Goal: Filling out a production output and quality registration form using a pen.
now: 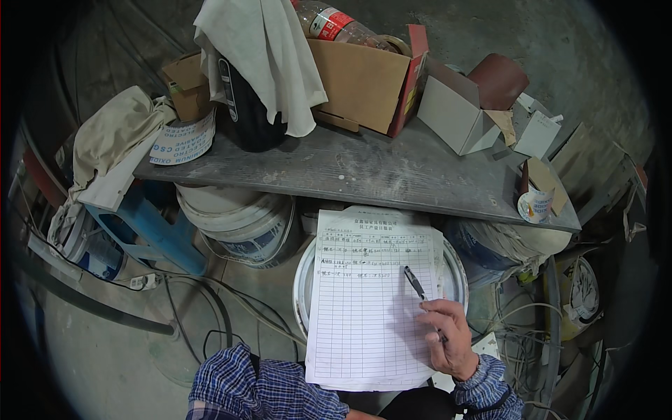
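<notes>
A ruled paper form [371, 301] lies on the round lid of a white bucket [305, 280] right in front of me. My right hand [450, 337] rests on the sheet's lower right corner and grips a dark pen [414, 283], whose tip points up toward the handwritten rows. My left hand is hidden; only a plaid sleeve [245, 388] shows at the lower edge, beside the paper's bottom left corner.
A grey plank [364, 171] spans two buckets [238, 224] behind the form, carrying cardboard boxes [360, 80], a cloth-draped dark container [245, 105], a plastic bottle [336, 24], a white box [455, 112] and a paper cup [535, 205]. Cables [210, 308] cross the concrete floor.
</notes>
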Demonstrator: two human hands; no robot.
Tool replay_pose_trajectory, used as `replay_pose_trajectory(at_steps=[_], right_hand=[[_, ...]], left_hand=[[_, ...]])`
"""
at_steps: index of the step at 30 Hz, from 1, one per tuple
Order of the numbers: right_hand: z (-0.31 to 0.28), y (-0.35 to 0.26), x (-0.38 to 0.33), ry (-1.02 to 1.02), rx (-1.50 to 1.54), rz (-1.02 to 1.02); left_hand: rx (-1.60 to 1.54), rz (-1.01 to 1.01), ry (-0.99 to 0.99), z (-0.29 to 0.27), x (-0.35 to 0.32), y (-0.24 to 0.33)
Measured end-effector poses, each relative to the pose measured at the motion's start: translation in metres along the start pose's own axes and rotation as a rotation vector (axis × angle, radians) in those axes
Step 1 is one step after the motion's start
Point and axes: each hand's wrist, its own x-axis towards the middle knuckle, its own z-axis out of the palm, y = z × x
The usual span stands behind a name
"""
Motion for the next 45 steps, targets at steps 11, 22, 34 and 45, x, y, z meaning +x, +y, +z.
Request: replay_pose_trajectory(at_steps=[11, 22, 34, 45], right_hand=[[-0.001, -0.002, 0.002, -0.025, -0.023, 0.012], [0.0, -0.005, 0.003, -0.013, -0.006, 0.051], [-0.001, -0.003, 0.004, -0.015, -0.047, 0.004], [-0.001, 0.0, 0.0, -0.032, -0.033, 0.006]], left_hand=[[0.029, 0.007, 0.003, -0.008, 0.0, 0.002], [0.038, 0.013, -0.003, -0.01, 0.001, 0.003], [0.044, 0.051, 0.124, -0.014, 0.001, 0.0], [0.013, 0.013, 0.063, -0.025, 0.004, 0.002]])
